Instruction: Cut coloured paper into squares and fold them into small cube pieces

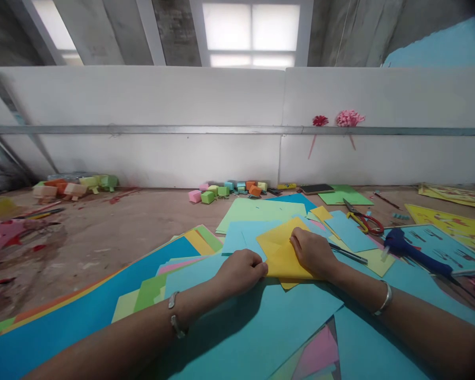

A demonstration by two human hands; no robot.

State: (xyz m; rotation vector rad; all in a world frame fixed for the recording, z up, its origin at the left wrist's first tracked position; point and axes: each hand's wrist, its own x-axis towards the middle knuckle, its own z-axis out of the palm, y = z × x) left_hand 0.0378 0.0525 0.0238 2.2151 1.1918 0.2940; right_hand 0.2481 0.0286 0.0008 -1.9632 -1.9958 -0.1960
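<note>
A folded sheet of yellow paper (277, 244) is between my hands, above a pile of light blue sheets (237, 327). My left hand (243, 270) is closed, with its thumb and fingers pinching the paper's lower left corner. My right hand (311, 252) is closed at the paper's right side, its curled fingers gripping the edge; the fingertips are partly hidden. Just right of that hand lies a dark pen-like tool (350, 254). Scissors (366, 221) with red and yellow handles rest farther back on the right.
A blue glue gun (417, 253) lies at the right on a light blue printed sheet. Small folded paper cubes (221, 191) stand near the white wall, beside a dark phone (316, 189). At the left are a pink glue gun (2, 240) and more paper cubes (75, 189).
</note>
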